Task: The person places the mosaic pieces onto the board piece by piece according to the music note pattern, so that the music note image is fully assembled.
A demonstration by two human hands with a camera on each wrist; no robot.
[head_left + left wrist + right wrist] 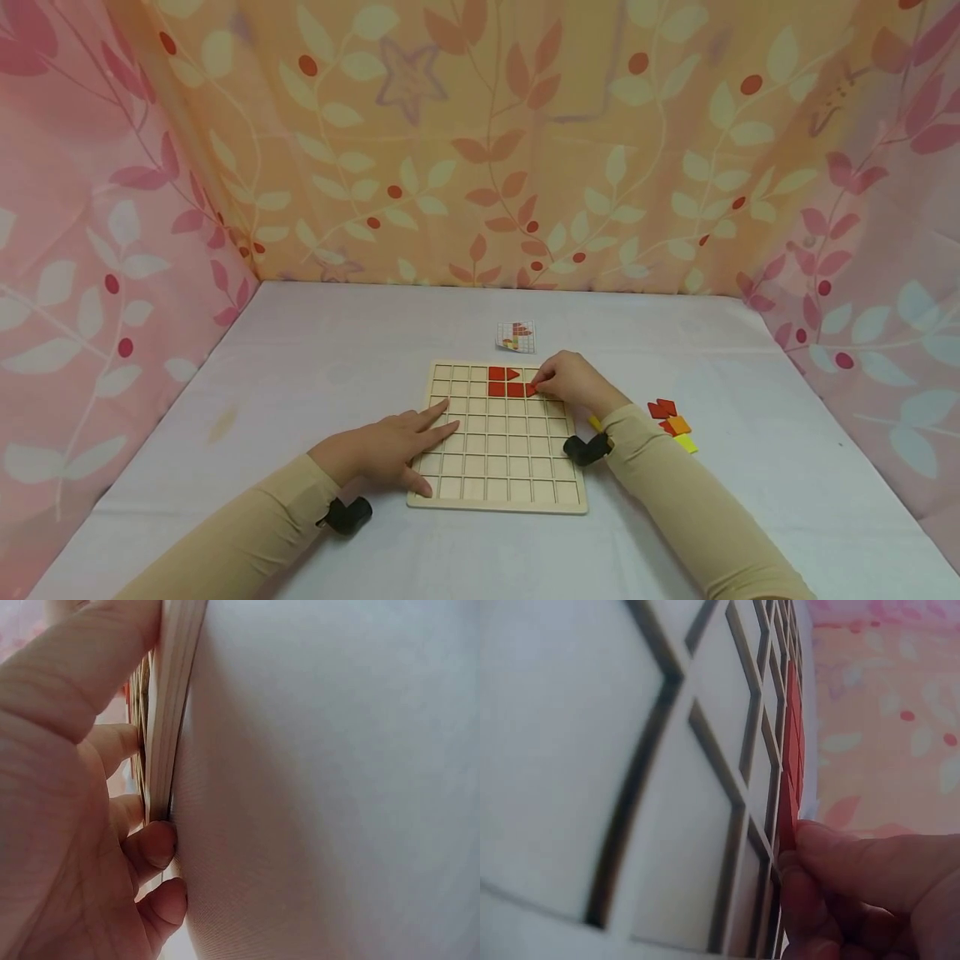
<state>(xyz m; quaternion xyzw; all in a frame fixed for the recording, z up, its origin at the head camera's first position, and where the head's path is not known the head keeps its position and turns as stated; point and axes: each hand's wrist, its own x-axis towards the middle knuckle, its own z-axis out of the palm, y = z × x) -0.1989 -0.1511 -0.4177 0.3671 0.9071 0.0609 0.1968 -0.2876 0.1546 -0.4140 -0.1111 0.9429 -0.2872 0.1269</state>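
A wooden grid board lies flat on the white-covered table. My left hand rests on its left side with fingers spread; in the left wrist view some fingertips touch the board's edge. At the far right of the grid, my right hand pinches a red triangular tile by thumb and finger, at the end of the second row. That row also holds red square tiles. Above them sit a red square and a red triangle. The right wrist view shows the pinched tile against the grid.
A small printed pattern card lies just beyond the board. Right of my right forearm is a loose pile of red, orange and yellow tiles. Something yellow shows partly behind the right wrist. Patterned curtains enclose the table's back and sides.
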